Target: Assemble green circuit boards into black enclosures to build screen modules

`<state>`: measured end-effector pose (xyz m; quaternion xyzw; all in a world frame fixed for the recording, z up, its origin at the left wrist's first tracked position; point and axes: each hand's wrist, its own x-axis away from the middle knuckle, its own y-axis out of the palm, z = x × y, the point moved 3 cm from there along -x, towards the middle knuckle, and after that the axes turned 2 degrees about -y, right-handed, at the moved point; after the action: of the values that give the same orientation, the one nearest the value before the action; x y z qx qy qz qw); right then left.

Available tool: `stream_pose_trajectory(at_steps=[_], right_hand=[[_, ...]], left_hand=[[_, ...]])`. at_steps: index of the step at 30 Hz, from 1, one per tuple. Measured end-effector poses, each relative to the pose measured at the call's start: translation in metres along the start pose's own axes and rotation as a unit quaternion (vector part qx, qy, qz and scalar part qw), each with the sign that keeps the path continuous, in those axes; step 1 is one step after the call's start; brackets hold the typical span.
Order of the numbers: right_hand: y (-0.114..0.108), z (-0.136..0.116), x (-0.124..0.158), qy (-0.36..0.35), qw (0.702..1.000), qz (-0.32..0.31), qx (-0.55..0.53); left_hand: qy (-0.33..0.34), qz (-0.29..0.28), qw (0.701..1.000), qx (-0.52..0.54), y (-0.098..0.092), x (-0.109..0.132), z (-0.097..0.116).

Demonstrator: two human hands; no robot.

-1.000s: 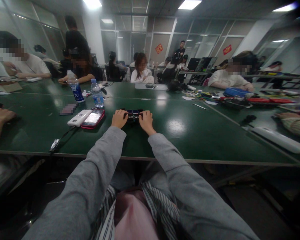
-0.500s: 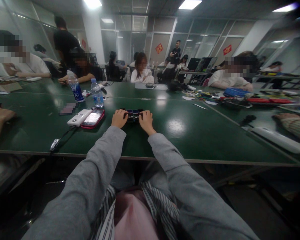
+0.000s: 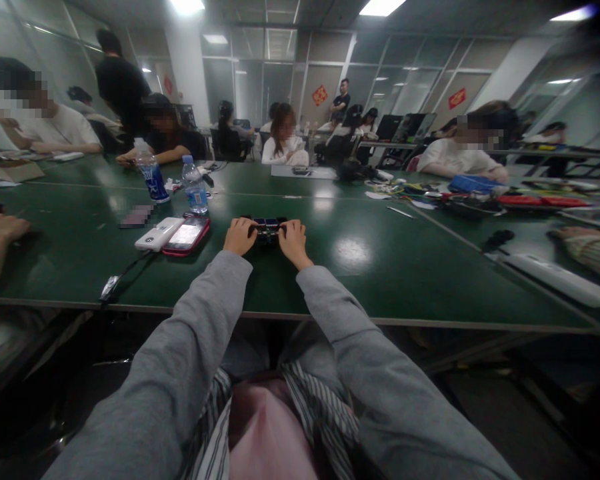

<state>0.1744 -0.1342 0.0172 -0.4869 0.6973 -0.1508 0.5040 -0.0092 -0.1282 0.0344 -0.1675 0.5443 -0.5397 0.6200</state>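
Observation:
On the green table [image 3: 400,280], straight ahead, is a small black device [image 3: 267,230] with two dark blue panels on top and what look like black wheels at its sides. My left hand [image 3: 239,236] is closed on its left end, thumb pointing inward. The right end is gripped by my right hand [image 3: 293,241], fingers curled over the far side. Both hands partly cover the ends, so the exact kind of device is hard to make out. Grey sleeves reach over the table's front edge.
To the left lie a white power bank [image 3: 159,233] with a cable and a red-cased phone [image 3: 187,235]. Behind them stand two water bottles, one [image 3: 153,175] larger than the other [image 3: 195,190]. A white power strip [image 3: 563,277] lies right, near a co-worker's hand [image 3: 577,235]. Wires [image 3: 405,193] clutter the far right.
My hands and the black device have hardly moved. The standing person at the back left has shifted slightly left.

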Motion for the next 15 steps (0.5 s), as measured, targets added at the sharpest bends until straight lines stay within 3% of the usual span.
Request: stream_pose_trajectory(at_steps=[15], right_hand=[[0.0011,-0.0005,-0.0007,0.004,1.0,-0.005,0.012]], left_hand=[[0.01,-0.006,1.0,-0.002,0.0011,-0.0002,-0.0008]])
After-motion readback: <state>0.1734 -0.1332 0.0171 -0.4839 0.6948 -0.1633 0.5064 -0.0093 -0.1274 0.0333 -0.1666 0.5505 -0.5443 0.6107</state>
